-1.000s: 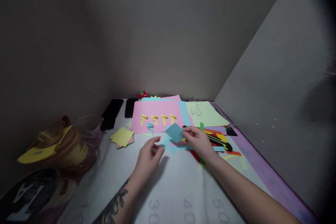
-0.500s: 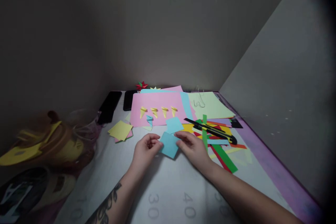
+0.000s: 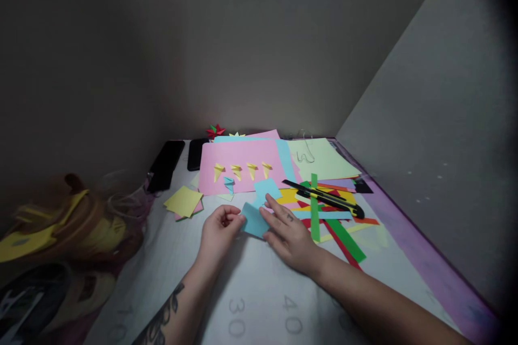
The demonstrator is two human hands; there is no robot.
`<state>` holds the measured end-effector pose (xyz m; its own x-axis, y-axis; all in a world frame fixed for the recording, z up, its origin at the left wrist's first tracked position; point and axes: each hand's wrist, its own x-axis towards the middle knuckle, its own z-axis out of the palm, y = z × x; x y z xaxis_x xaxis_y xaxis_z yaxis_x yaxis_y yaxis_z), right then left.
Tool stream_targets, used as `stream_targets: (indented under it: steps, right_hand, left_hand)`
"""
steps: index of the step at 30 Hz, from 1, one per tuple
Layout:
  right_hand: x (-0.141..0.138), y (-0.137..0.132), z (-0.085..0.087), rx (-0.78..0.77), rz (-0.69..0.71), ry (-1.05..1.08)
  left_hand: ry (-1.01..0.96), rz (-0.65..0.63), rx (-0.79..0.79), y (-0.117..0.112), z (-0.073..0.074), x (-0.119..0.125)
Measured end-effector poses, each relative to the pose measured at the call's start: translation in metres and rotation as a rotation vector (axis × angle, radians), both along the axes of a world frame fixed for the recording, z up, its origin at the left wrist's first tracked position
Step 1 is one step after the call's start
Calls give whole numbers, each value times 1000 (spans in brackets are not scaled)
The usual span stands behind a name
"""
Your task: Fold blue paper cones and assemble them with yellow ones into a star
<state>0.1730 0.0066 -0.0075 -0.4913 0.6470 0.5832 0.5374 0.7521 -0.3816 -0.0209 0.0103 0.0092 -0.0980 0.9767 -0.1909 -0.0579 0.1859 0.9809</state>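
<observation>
A small light-blue square of paper (image 3: 253,221) is between my hands, low over the mat, its right part hidden by my fingers. My left hand (image 3: 220,229) pinches its left edge between thumb and forefinger. Across the paper's right side lies my right hand (image 3: 289,234), fingers stretched out and apart. Just beyond is a second blue paper square (image 3: 267,190). A folded blue paper piece (image 3: 229,184) and several folded yellow paper pieces (image 3: 236,172) rest on or by a pink sheet (image 3: 243,152).
Coloured paper strips (image 3: 343,240) and a black-and-yellow utility knife (image 3: 332,202) lie at the right. Yellow and pink squares (image 3: 183,202) are at the left. Two dark phones (image 3: 168,161) and a red-green paper star (image 3: 216,130) sit farther back. A brown bag-like item (image 3: 81,226) stands left.
My right hand has gone from pinching the blue paper's right edge to lying over it with spread fingers. The paper's right part has become covered. My left hand keeps its pinch.
</observation>
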Motion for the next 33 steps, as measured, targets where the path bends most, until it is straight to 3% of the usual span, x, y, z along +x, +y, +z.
stream_targets:
  steps: [5,12,33]
  right_hand:
    - [-2,-1,1,27,44,-22]
    - [-2,-4,5,-89,-59,80]
    - [0,-3,3,-222,-27,156]
  left_hand:
    - [18,13,16,1,-1,-1]
    - [86,0,94,0,-2,-3]
    - [256,46,200,0,4,-6]
